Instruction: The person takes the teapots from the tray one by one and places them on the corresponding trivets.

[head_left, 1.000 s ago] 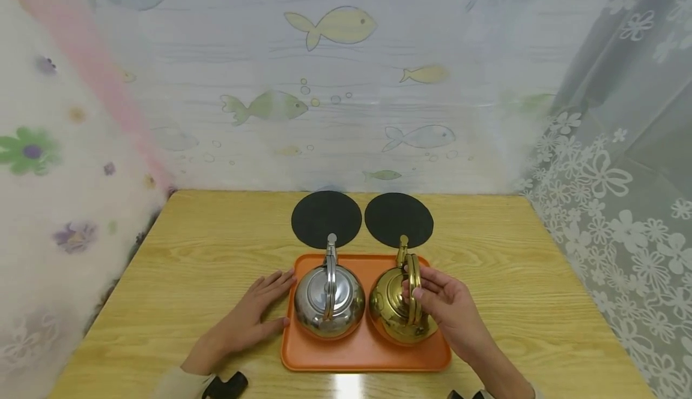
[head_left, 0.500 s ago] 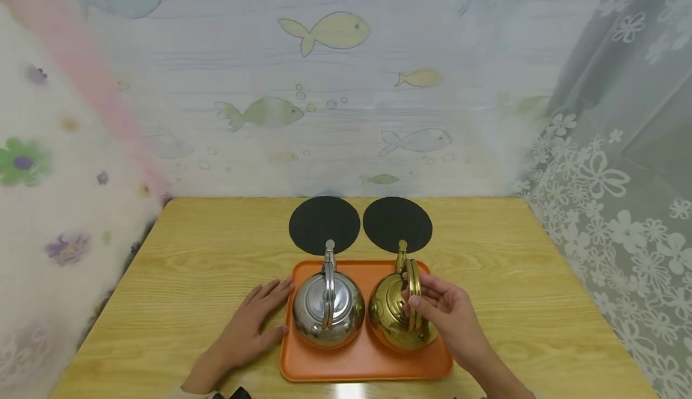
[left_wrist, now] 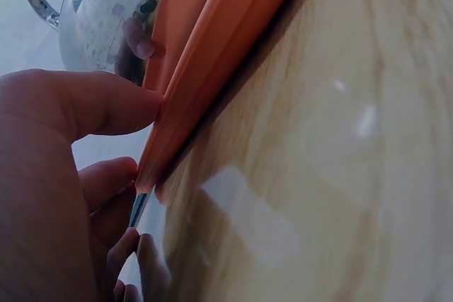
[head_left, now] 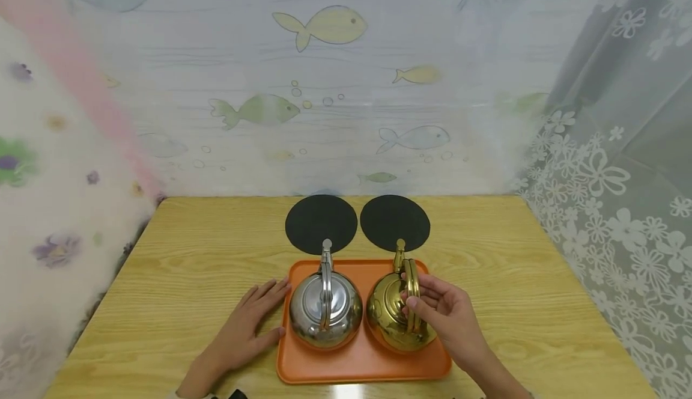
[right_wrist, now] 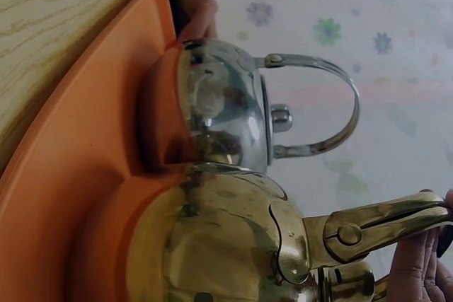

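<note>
Two kettles stand side by side on an orange tray (head_left: 357, 367), their spouts toward the far side. The silver kettle (head_left: 304, 318) is on the left, with its handle raised over the lid. On the right is the gold kettle (head_left: 381, 318); my right hand (head_left: 454, 318) holds its raised handle, fingers curled around it and thumb on the near side. In the right wrist view, the fingers (right_wrist: 414, 263) show at that handle. My left hand (head_left: 240, 336) touches the tray's left edge, its fingers extended. In the left wrist view, its thumb (left_wrist: 117, 104) meets the tray's side.
Behind the tray, two black round mats (head_left: 321, 225) lie next to each other on the wooden table (head_left: 162, 291). The spout tips overlap the mats in the head view. A fish-patterned curtain (head_left: 324, 146) hangs at the back, with more flowered cloth at both sides.
The head view has shifted slightly. Both hands keep their places, the left at the tray's edge and the right on the gold kettle's handle; the kettles have not visibly moved on the tray.
</note>
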